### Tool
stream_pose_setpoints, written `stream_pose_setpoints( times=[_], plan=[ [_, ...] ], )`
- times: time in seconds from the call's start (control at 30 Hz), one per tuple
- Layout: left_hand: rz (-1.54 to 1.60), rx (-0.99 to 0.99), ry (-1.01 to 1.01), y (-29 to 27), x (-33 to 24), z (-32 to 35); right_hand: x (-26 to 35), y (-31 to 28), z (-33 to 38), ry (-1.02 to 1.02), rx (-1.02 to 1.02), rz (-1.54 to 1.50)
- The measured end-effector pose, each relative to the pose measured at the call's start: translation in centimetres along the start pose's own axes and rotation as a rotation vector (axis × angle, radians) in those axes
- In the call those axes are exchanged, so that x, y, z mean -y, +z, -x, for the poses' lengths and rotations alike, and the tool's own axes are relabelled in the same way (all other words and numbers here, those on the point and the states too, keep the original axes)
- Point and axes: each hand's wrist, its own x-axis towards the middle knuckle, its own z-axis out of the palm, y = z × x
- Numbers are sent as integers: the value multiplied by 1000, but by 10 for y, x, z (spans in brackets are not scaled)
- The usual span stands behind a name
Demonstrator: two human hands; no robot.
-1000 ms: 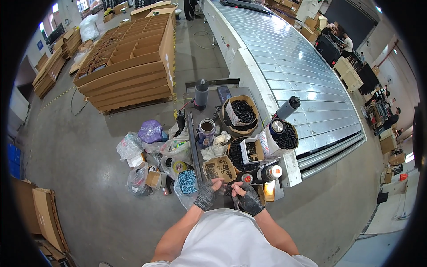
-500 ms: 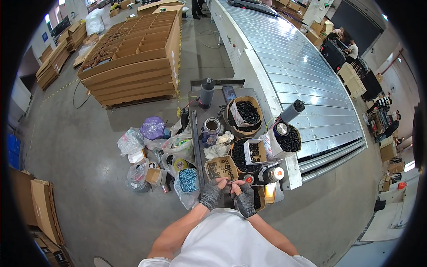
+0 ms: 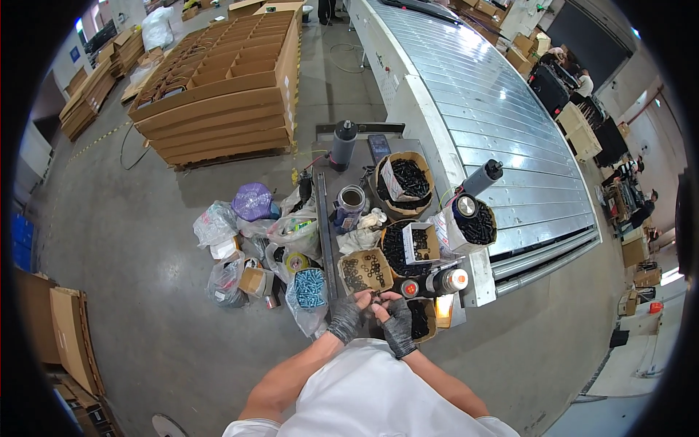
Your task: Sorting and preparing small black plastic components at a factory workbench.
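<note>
In front of my body, both hands wear dark grey gloves that leave the fingertips bare. My left hand [image 3: 348, 317] and my right hand [image 3: 397, 326] meet at the fingertips, each pinching. Something small and dark shows between them, too small to name. Just beyond my left fingers is a cardboard box [image 3: 377, 258] with small dark rings [image 3: 357, 274] in it. A dark box [image 3: 434, 326] with black parts stands beside my right hand, partly covered by it. Two dark bottle-like cylinders lie just beyond my right hand, the bigger with a pale end [image 3: 457, 279].
Cartons of black screws [image 3: 408, 177] stand farther back with a small white box [image 3: 410, 247], an open flask [image 3: 352, 198], a phone [image 3: 378, 148] and two grey electric screwdrivers [image 3: 344, 146]. Left are plastic bags and blue screws [image 3: 310, 288]; right is a metal slat conveyor [image 3: 502, 124].
The view has shifted slightly. My fingertips stay together over the same spot, and my right fingers have changed their hold a little.
</note>
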Motion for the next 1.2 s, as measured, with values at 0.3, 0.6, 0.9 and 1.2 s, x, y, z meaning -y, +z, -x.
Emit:
stream_pose_setpoints(
  times=[0.3,0.6,0.9,1.2],
  plan=[
    [32,-43,2,-53,-7,19,-68,-36,9,634,-47,-720],
    [91,-102,-32,-91,-7,52,-82,-18,-34,470,-40,-749],
    [-85,-54,18,-72,-10,58,-66,2,-66,525,-99,-546],
    [-310,-33,39,-48,-4,54,-17,0,18,-11,196,526]
  ],
)
